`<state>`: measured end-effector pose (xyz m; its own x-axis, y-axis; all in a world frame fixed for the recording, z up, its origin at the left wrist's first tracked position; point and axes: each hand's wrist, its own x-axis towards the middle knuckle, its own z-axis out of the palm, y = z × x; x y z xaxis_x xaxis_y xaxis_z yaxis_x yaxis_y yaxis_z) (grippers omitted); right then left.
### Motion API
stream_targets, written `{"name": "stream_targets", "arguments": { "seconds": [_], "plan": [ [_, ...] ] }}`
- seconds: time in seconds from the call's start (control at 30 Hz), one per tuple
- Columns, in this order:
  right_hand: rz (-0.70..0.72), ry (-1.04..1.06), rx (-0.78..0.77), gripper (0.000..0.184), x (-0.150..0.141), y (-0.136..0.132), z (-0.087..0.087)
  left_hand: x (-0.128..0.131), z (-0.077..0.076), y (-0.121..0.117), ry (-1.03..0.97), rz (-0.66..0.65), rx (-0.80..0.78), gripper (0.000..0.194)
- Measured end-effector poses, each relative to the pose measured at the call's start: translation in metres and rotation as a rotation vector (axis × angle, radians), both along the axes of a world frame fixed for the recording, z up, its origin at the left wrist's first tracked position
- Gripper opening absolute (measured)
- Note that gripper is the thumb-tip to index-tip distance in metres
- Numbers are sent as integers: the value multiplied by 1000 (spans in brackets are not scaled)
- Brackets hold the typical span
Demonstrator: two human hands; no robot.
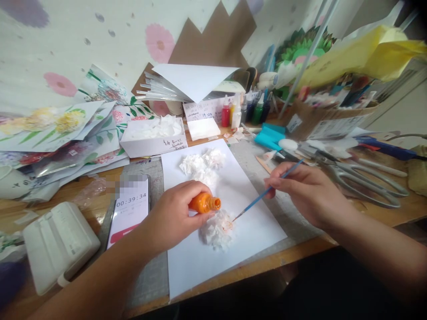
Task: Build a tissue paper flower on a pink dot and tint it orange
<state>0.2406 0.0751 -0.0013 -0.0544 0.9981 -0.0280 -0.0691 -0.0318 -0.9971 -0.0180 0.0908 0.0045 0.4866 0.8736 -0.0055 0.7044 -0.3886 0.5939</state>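
My left hand point(173, 218) is wrapped round a small orange paint bottle point(206, 203), tipped on its side with its open mouth pointing right. My right hand point(308, 191) pinches a thin blue paintbrush point(265, 193). The brush tip touches a crumpled white tissue flower point(218, 229), which shows a faint orange stain. The flower lies on a white sheet of paper point(247, 231). A second heap of white tissue point(202, 165) rests further back on the same sheet.
A phone point(129, 211) showing a timer lies left of the sheet, with a white device point(56, 242) beside it. A tissue box point(151, 135), paint bottles point(240, 113), flower prints point(60, 129) and large scissors point(363, 178) crowd the desk.
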Motion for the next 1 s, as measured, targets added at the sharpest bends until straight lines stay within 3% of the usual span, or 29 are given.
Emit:
{"name": "stream_targets", "arguments": {
  "seconds": [1.0],
  "plan": [
    [-31,6,-33,12,-1,4,0,1,1,1,18,-11,-2,14]
  ]
}}
